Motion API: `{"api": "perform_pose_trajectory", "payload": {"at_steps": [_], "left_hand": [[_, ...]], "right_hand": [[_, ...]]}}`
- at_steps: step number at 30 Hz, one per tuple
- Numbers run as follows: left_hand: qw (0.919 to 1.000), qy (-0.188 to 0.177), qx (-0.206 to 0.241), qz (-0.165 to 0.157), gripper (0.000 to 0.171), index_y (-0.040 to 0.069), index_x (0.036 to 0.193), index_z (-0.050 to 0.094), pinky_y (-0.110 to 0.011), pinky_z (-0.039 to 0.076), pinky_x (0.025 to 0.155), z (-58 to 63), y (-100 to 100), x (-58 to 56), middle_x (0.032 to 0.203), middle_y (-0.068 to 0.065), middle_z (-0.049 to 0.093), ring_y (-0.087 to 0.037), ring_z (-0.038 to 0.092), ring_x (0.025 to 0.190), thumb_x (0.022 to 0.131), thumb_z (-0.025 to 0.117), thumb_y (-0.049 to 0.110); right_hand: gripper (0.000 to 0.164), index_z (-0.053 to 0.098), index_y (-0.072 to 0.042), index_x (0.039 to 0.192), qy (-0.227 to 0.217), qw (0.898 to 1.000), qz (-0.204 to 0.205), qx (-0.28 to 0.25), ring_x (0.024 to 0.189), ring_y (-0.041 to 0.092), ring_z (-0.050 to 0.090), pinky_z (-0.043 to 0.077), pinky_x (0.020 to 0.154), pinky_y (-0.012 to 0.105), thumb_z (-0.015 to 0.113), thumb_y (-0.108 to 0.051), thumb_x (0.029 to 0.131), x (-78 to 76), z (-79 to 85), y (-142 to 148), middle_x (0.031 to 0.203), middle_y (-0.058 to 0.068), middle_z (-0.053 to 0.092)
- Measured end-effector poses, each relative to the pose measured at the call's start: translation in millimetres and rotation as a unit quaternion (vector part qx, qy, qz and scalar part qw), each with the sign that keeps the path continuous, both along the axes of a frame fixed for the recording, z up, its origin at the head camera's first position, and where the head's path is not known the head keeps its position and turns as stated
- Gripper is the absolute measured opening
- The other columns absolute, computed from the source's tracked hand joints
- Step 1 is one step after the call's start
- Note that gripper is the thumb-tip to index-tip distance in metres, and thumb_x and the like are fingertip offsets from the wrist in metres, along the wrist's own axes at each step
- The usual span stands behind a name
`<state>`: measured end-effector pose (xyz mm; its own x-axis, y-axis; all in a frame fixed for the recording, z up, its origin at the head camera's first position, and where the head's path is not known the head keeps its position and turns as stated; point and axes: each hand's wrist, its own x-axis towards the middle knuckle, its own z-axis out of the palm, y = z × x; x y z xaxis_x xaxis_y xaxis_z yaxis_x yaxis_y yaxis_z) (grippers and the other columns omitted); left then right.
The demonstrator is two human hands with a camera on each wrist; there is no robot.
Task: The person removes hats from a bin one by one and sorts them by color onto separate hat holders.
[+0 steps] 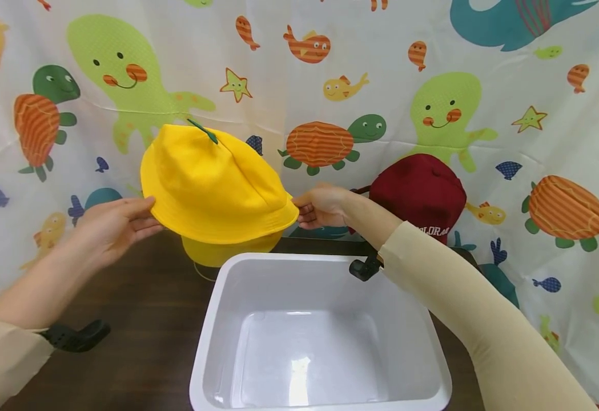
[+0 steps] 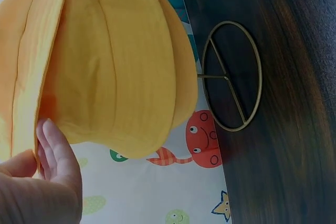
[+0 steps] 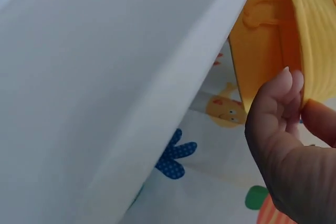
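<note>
A yellow bucket hat (image 1: 212,188) with a green leaf-like stem on top is stretched between the two hands. My left hand (image 1: 116,225) pinches its brim on the left, thumb outside and fingers under the edge. On the opposite side my right hand (image 1: 325,205) grips the brim between thumb and curled fingers. Below and behind it, a second yellow hat (image 2: 126,61) sits on a wire stand (image 2: 259,77) with a round base. The held hat overlaps most of that lower hat in the head view.
A white plastic tub (image 1: 309,365) stands in front on the dark wooden table (image 1: 140,331). To the right, a maroon cap (image 1: 417,191) with white lettering is partly behind the right arm. A curtain (image 1: 273,74) printed with sea animals hangs behind.
</note>
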<state>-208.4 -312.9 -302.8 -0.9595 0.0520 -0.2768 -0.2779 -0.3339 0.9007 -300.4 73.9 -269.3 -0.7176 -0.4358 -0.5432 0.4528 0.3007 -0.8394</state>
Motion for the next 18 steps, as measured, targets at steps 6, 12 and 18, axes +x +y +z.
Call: {"api": "perform_pose_trajectory", "payload": {"at_steps": [6,12,18], "left_hand": [[0.9998,-0.004,-0.021,-0.002,0.01,0.015,0.093,0.081,-0.032,0.064,0.078,-7.0,4.5,-0.2,0.094,-0.001,0.077,-0.017,0.076,0.083,0.099,0.073,0.016],[0.9965,-0.034,-0.076,-0.009,0.005,0.019,0.092,0.079,-0.031,0.063,0.082,-16.9,9.9,4.1,0.094,0.002,0.076,-0.016,0.075,0.085,0.096,0.078,0.021],[0.9943,-0.036,-0.097,-0.025,0.007,0.02,0.092,0.079,-0.031,0.063,0.083,-28.1,7.8,8.2,0.094,0.002,0.076,-0.016,0.076,0.086,0.098,0.076,0.021]], "right_hand": [[0.021,0.062,0.005,0.113,0.008,0.999,-0.034,0.037,0.071,0.021,0.062,0.059,0.069,0.026,0.056,-0.015,0.109,-3.3,-5.0,-2.7,0.085,0.012,0.062],[0.021,0.064,0.007,0.112,-0.001,0.996,-0.015,0.088,0.071,0.022,0.064,0.061,0.07,0.03,0.057,-0.013,0.109,-4.2,-15.6,-2.4,0.082,0.012,0.065],[0.016,0.063,0.004,0.105,-0.002,0.993,-0.009,0.116,0.069,0.022,0.063,0.063,0.071,0.033,0.06,-0.011,0.107,-2.1,-23.0,-9.5,0.08,0.012,0.063]]}}
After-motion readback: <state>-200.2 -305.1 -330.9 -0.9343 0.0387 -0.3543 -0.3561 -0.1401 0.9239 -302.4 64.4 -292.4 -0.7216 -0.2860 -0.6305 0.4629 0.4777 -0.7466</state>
